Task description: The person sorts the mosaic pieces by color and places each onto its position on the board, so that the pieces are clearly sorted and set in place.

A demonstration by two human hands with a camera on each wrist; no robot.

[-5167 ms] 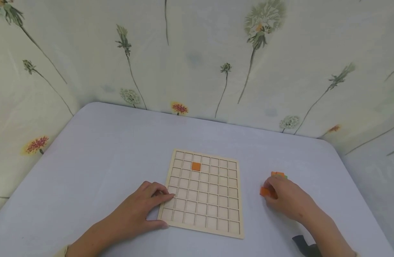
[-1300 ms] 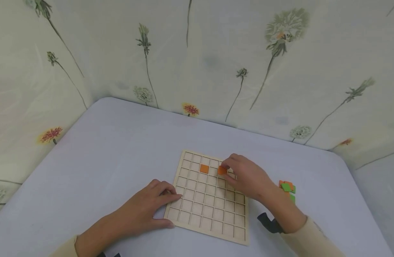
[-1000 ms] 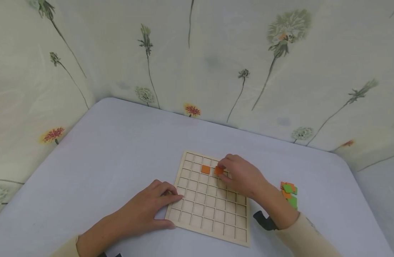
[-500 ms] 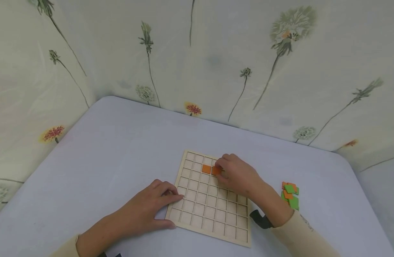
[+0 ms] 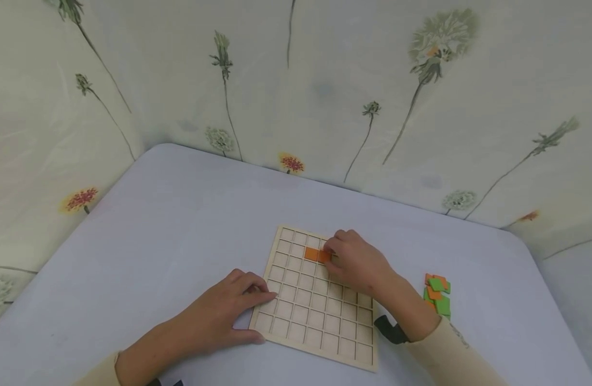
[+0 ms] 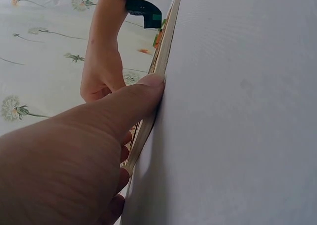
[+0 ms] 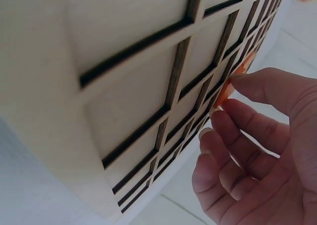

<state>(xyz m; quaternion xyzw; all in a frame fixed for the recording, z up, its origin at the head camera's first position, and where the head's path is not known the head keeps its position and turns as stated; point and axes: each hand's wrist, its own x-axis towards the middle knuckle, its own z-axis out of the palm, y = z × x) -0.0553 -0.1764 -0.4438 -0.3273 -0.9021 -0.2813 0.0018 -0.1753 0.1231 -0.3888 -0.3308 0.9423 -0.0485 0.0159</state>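
A pale wooden grid board [image 5: 303, 297] lies on the table. My left hand [image 5: 214, 316] holds its near left corner, with the thumb [image 6: 151, 81] on the near edge and bent fingers at the left edge. My right hand [image 5: 356, 262] pinches an orange square tile [image 5: 323, 257] between thumb and fingers, at a cell in the second row from the far side. In the right wrist view this tile [image 6: 157, 36] is not the one seen; there, an orange tile [image 7: 225, 92] shows at the fingertips. Another orange tile [image 5: 311, 253] lies in the neighbouring cell to the left.
A loose pile of orange and green square tiles [image 5: 438, 296] lies on the white table [image 5: 199, 214], right of the board. A dark band-like device [image 5: 390, 329] shows at my right wrist. Behind the table hangs a flower-patterned cloth [image 5: 296, 96].
My right hand has carried the orange tile from the pile to the board, then leftward and down against the first orange tile. My left hand stays at the board's corner.
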